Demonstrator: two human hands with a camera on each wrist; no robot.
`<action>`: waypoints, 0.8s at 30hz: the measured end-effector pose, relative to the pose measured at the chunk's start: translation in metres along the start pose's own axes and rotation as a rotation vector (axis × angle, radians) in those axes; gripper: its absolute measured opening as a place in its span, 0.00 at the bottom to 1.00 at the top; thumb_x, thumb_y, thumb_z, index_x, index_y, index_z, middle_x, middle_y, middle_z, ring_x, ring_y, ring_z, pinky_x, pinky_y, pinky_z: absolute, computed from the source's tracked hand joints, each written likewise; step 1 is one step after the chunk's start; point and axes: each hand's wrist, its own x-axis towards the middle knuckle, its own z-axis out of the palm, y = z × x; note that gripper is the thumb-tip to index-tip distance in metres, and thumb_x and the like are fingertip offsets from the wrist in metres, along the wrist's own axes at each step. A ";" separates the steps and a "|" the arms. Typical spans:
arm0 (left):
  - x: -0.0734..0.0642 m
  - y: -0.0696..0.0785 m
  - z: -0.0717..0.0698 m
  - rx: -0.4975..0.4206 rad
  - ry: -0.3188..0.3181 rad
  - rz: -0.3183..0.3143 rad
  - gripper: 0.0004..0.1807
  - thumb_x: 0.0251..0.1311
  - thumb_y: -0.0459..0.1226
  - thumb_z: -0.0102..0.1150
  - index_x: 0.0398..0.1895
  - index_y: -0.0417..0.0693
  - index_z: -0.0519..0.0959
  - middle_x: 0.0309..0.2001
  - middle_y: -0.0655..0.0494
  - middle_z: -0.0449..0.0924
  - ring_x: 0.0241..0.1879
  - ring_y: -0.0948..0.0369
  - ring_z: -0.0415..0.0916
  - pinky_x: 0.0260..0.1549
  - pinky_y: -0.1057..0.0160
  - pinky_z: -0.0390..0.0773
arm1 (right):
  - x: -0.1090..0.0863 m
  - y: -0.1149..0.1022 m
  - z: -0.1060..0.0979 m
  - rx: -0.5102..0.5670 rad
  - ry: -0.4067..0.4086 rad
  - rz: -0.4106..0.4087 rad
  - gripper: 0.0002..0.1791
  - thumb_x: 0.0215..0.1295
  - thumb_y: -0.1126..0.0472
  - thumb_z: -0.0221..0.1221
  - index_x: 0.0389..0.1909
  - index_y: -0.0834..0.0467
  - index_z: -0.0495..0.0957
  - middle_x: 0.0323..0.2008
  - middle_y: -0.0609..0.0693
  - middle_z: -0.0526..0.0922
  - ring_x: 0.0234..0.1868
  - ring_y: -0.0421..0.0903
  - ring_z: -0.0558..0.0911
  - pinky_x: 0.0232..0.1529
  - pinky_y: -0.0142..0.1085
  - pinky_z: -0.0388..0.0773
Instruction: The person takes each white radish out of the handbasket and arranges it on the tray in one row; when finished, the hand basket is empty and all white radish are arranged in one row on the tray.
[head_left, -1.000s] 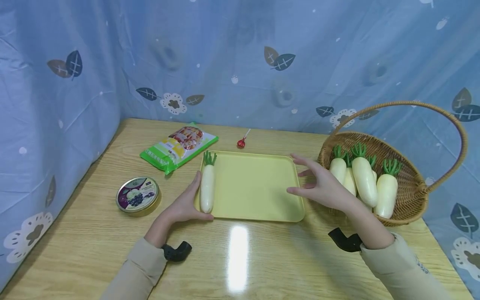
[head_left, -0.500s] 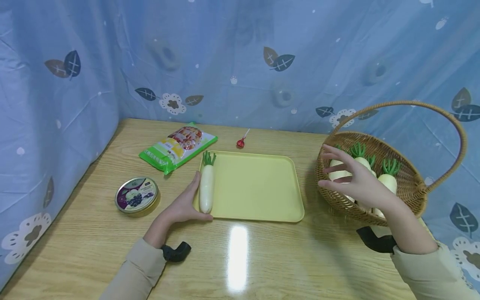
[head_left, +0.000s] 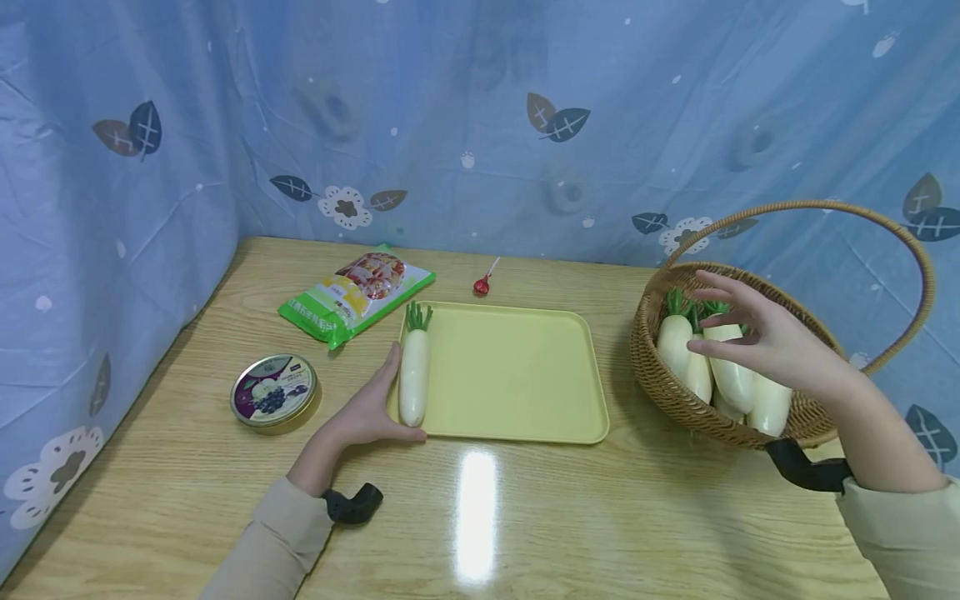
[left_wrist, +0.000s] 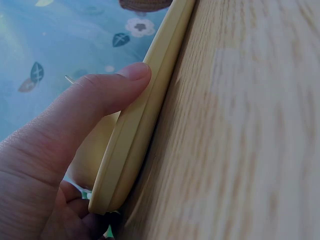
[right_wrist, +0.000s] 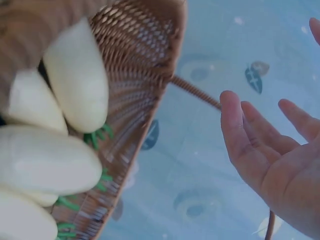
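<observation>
My left hand (head_left: 367,414) holds the near left corner of a yellow tray (head_left: 513,375). Its thumb (left_wrist: 135,75) lies against the tray's front rim, while the fingers run along the left side. A white radish (head_left: 413,379) with a green top lies lengthwise in the tray's left part, beside those fingers. Over the wicker basket (head_left: 671,400) at the right hovers my right hand (head_left: 787,342), fingers spread and holding nothing. Several white radishes (right_wrist: 80,75) fill the basket; in the head view that hand partly covers some of them.
Behind the tray lie a red lollipop (head_left: 482,286) and a green-edged food bag (head_left: 360,292). A round tin (head_left: 274,392) stands left of the left hand. The tall basket handle (head_left: 892,225) arches at the right, and a blue curtain (head_left: 465,125) encloses the table.
My right hand has moved right, from the tray's right edge to above the basket. The left hand, the tray and its radish have stayed in place.
</observation>
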 end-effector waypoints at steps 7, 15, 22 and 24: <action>0.001 0.002 0.000 0.008 -0.008 -0.012 0.75 0.30 0.50 0.77 0.70 0.42 0.28 0.71 0.42 0.28 0.69 0.46 0.32 0.64 0.45 0.42 | 0.004 0.012 -0.015 -0.090 -0.021 0.049 0.41 0.59 0.60 0.61 0.70 0.48 0.50 0.63 0.56 0.61 0.44 0.26 0.70 0.37 0.25 0.70; 0.001 0.001 0.000 0.008 -0.005 -0.009 0.75 0.29 0.50 0.77 0.70 0.41 0.28 0.71 0.42 0.28 0.69 0.47 0.32 0.64 0.46 0.42 | 0.015 0.022 -0.028 -0.067 -0.095 0.096 0.42 0.62 0.57 0.58 0.72 0.49 0.44 0.64 0.61 0.59 0.41 0.24 0.69 0.44 0.56 0.69; 0.000 -0.001 0.000 0.008 -0.001 -0.006 0.75 0.29 0.50 0.77 0.70 0.41 0.28 0.71 0.41 0.28 0.69 0.47 0.32 0.64 0.46 0.42 | 0.025 0.029 -0.035 -0.094 -0.134 0.148 0.44 0.62 0.53 0.57 0.72 0.50 0.41 0.65 0.63 0.57 0.47 0.39 0.73 0.44 0.56 0.71; 0.000 -0.001 0.000 0.008 -0.002 -0.004 0.75 0.29 0.51 0.77 0.70 0.41 0.28 0.71 0.41 0.28 0.69 0.47 0.32 0.64 0.46 0.42 | 0.028 0.032 -0.036 -0.086 -0.145 0.161 0.44 0.63 0.52 0.57 0.72 0.51 0.40 0.65 0.64 0.56 0.52 0.52 0.71 0.44 0.57 0.70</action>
